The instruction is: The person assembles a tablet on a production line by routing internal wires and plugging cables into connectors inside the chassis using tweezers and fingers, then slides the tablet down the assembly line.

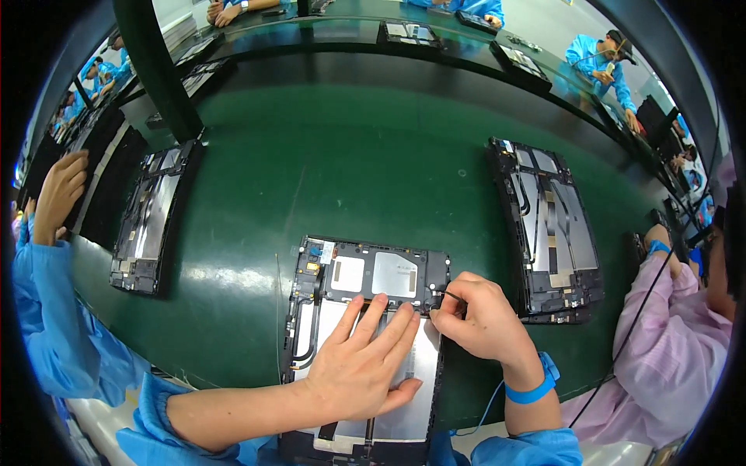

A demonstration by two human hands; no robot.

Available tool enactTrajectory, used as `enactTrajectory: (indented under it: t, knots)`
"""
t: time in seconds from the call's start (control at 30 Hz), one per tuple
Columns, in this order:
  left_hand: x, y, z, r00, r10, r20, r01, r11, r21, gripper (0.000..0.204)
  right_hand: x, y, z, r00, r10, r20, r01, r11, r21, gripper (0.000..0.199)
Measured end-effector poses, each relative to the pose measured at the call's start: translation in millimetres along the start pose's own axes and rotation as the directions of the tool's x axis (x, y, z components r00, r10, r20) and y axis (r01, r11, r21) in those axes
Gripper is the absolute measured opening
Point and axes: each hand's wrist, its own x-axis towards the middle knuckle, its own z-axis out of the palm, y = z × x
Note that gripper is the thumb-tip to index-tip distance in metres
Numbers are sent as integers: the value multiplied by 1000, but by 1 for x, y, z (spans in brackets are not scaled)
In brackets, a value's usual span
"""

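Observation:
An opened tablet-like device (pixel 353 276) with a black frame and silver plates lies before me on the green table. My left hand (pixel 353 361) rests flat across its middle, fingers spread over the silver plates and dark strips. At the device's right edge, just below the upper black section, my right hand (pixel 482 314) is closed in a pinch. A thin black piece (pixel 452 295) pokes out from its fingertips toward the frame. Whether this is a tool or a cable I cannot tell. Black cables (pixel 315 322) run along the device's left side.
Stacked similar devices stand at the right (pixel 556 233) and left (pixel 148 221). A dark green post (pixel 159 74) rises at the back left. A blue wrist strap (pixel 535 380) with a cord is on my right wrist. Co-workers sit on both sides and across the table.

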Motion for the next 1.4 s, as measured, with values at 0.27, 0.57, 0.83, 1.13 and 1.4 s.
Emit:
enactTrajectory:
  t: [0.27,0.57,0.83,1.13,1.4]
  knots:
    - [2,-2,0,1000,1,12,0,997,-83,60,0,-4,0,995,95,39,-97,995,30,16]
    - [2,-3,2,999,-12,34,15,996,-89,59,1,-4,1,996,75,41,-76,997,25,16]
    - [11,-4,-3,998,-9,62,16,995,-103,56,4,-4,-3,991,102,84,-99,994,-45,18]
    - [3,-6,-3,980,159,-117,-156,987,34,59,2,-11,-19,997,7,-78,-15,994,-107,12]
    - [5,-20,8,992,125,34,-123,991,-61,61,29,-10,-20,938,147,315,-131,989,-70,14]
